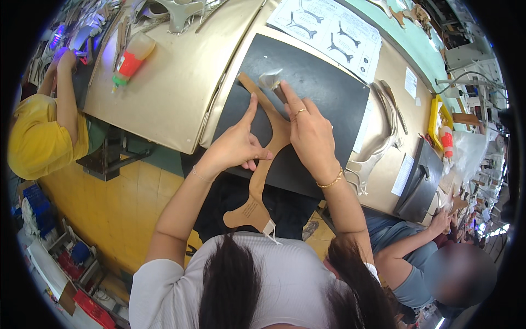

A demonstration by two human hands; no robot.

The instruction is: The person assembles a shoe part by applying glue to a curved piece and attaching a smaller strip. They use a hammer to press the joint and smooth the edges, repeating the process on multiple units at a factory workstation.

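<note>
A tan, flat, branched piece (280,129), leather-like or card-like, lies partly on a black mat (323,74). Its lower end reaches past the mat's near edge toward my lap, with a small white tag and string (270,227) there. My left hand (235,145) grips its middle stem between thumb and curled fingers, the index finger stretched toward the upper left arm of the piece. In my right hand (313,131) is a small tool (271,81) with a shiny, blurred head, held above the upper arms; its exact kind cannot be told.
Left stands a red-labelled bottle (131,57) on a neighbouring table. A diagram sheet (329,33) lies beyond the mat. Pale strap pieces (378,148) and a yellow tray (438,119) are right. Co-workers sit left, in a yellow shirt (41,134), and right, in blue-grey (408,274).
</note>
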